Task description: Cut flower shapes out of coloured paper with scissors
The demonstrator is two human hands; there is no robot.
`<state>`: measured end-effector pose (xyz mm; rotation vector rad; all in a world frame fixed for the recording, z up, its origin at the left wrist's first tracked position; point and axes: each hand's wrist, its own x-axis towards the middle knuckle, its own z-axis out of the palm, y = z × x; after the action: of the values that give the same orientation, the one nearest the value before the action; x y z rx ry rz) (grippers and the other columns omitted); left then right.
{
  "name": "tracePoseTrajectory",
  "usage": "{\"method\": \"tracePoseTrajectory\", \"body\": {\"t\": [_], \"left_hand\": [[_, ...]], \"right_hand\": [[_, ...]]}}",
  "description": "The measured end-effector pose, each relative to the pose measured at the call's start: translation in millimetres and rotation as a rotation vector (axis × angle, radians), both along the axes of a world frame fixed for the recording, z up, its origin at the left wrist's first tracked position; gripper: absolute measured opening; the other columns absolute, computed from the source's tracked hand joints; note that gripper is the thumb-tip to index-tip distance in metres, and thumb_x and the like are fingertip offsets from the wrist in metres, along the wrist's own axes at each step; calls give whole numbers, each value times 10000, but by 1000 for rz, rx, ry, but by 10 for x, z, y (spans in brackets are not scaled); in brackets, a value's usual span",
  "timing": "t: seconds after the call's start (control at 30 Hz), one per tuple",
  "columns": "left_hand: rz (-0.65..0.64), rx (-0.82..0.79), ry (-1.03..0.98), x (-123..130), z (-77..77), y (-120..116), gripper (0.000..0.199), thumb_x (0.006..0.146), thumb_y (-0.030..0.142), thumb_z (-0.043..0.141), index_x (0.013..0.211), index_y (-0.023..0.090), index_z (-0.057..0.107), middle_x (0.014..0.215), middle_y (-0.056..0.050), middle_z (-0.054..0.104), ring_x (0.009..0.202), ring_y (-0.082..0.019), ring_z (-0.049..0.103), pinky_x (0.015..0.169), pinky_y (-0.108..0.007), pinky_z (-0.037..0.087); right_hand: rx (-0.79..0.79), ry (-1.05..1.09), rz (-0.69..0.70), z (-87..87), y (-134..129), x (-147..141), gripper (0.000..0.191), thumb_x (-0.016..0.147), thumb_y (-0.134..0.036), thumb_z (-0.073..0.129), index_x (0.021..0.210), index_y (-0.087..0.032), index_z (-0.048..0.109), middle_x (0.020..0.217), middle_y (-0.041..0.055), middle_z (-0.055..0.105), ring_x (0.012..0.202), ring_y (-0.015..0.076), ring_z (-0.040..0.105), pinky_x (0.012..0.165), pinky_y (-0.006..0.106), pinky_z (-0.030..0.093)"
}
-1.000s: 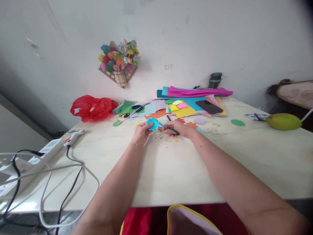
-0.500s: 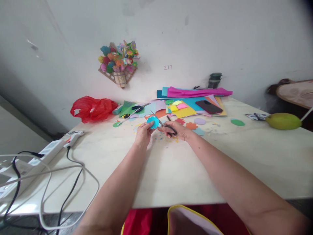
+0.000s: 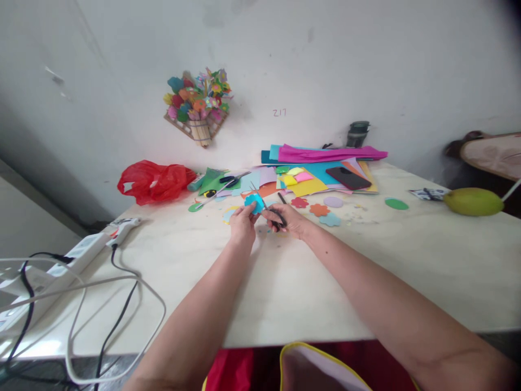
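Pinched in my left hand [image 3: 243,220] is a bright blue paper piece [image 3: 253,203] with a scalloped edge. My right hand [image 3: 288,220] is wrapped round black-handled scissors [image 3: 278,217], whose blades point up and left and meet the right side of the blue paper. Small paper scraps lie on the table under the hands. Just right of my right hand are a red paper flower [image 3: 299,202], an orange one [image 3: 319,209] and a light blue one [image 3: 330,219].
Behind the hands lie coloured sheets [image 3: 311,187], a phone [image 3: 348,177] and another pair of scissors [image 3: 233,179]. A red plastic bag [image 3: 157,182] is at the back left, a power strip [image 3: 77,258] with cables at the left, a green-yellow fruit [image 3: 472,201] at the right.
My right hand and the scissors have moved slightly left, closer to the blue paper. My left hand has shifted a little to the right, and the blue paper looks turned.
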<state>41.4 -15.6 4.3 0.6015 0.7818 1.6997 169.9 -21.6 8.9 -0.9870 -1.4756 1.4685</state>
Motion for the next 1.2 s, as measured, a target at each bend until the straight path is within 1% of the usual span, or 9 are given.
{"method": "tracePoseTrajectory", "body": {"t": [0.13,0.2,0.37,0.53,0.67,0.87,1.07,1.2], "left_hand": [[22,-3,2,24,-1,-15,267,501,142,741,540,154,477,499,55,526,502,-70,524,605,-226,459],[37,-6,6,36,5,-26,261,510,143,737,541,154,477,500,57,519,503,-68,521,619,-231,460],[54,-7,14,59,13,-44,236,528,150,729,557,149,495,555,38,559,538,-71,543,649,-236,460],[72,-7,72,75,-3,-46,248,549,190,719,562,160,474,530,48,525,516,-73,528,625,-237,447],[94,-12,80,90,-7,-50,279,530,215,725,553,167,451,509,56,496,492,-72,507,587,-230,429],[111,-17,22,104,21,-67,296,504,188,733,532,164,440,501,64,477,484,-58,487,576,-216,421],[115,-1,44,97,26,-67,255,529,184,724,536,162,471,523,57,497,513,-66,505,637,-236,453],[114,12,92,88,21,-62,240,549,194,720,536,162,482,522,57,496,511,-66,502,643,-240,462]], "right_hand": [[-2,37,-14,-8,-15,-32,254,751,-377,635,749,-144,534,530,-21,548,380,57,482,290,149,206],[2,52,-17,-14,-19,-40,260,731,-375,656,742,-147,533,532,-23,549,381,58,481,287,153,205],[6,66,-32,-16,-33,-67,293,677,-370,700,700,-157,501,526,-32,541,373,58,474,280,159,194],[-19,62,-65,7,-58,-102,267,693,-360,687,708,-158,514,513,-34,532,369,62,473,278,166,200],[-25,65,-84,6,-71,-121,250,699,-351,683,728,-159,526,509,-34,530,368,64,472,276,167,200],[2,67,-73,4,-82,-124,278,676,-374,697,725,-160,526,519,-34,531,377,65,475,278,167,195],[27,70,-29,21,-83,-86,302,691,-415,671,721,-159,514,536,-32,537,393,63,477,288,169,206],[54,74,2,-4,-57,-61,317,726,-456,623,734,-159,510,567,-22,548,411,66,489,296,171,215]]}}
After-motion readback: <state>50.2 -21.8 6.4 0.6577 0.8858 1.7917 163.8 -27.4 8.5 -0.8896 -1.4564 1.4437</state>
